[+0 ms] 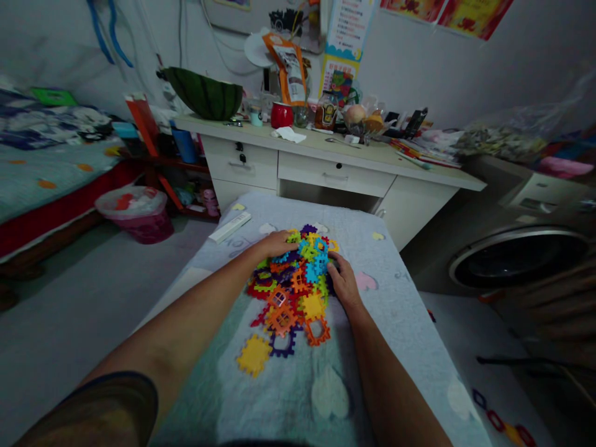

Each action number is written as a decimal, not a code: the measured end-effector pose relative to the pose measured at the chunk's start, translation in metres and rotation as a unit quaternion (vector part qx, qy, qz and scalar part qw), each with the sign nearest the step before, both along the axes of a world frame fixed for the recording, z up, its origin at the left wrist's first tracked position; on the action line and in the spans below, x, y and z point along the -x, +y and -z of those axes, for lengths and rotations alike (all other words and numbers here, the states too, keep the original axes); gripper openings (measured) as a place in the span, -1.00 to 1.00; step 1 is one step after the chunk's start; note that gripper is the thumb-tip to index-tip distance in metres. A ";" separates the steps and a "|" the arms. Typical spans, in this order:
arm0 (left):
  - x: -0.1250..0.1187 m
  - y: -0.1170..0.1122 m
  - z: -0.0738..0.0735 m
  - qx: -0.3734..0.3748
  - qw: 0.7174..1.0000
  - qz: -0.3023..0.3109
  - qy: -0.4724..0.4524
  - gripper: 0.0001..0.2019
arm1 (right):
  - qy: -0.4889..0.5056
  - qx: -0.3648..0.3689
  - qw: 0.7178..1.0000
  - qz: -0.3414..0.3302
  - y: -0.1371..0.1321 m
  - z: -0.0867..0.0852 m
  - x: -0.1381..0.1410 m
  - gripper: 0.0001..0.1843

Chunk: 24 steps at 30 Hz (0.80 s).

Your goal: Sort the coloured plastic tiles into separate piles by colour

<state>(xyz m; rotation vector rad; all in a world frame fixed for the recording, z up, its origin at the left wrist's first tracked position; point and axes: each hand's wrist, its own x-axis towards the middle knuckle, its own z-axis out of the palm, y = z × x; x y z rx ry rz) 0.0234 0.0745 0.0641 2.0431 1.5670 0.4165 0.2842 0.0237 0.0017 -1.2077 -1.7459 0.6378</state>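
Note:
A heap of colourful interlocking plastic tiles (298, 279) lies on a cloth-covered table (382, 347). My left hand (278, 244) rests on the far left side of the heap, fingers stretched over the tiles. At the heap's right edge is my right hand (343, 279), its thumb and fingers apart and touching light blue tiles (316, 267). The exact contact under both hands is hidden. Nearer to me, a yellow square tile (254, 355) lies flat beside a purple frame tile (283, 343) and an orange frame tile (317, 332).
A long white box (230, 228) lies at the table's far left. Behind stands a white desk (326, 177) with a watermelon piece (205, 93), jars and papers. A pink bin (139, 214) is on the left floor, a washing machine (428, 248) on the right.

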 end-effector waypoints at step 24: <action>-0.058 0.074 -0.003 -0.004 0.978 0.019 0.207 -0.22 | 0.055 -0.015 0.998 0.022 0.002 -0.003 -0.003 -0.70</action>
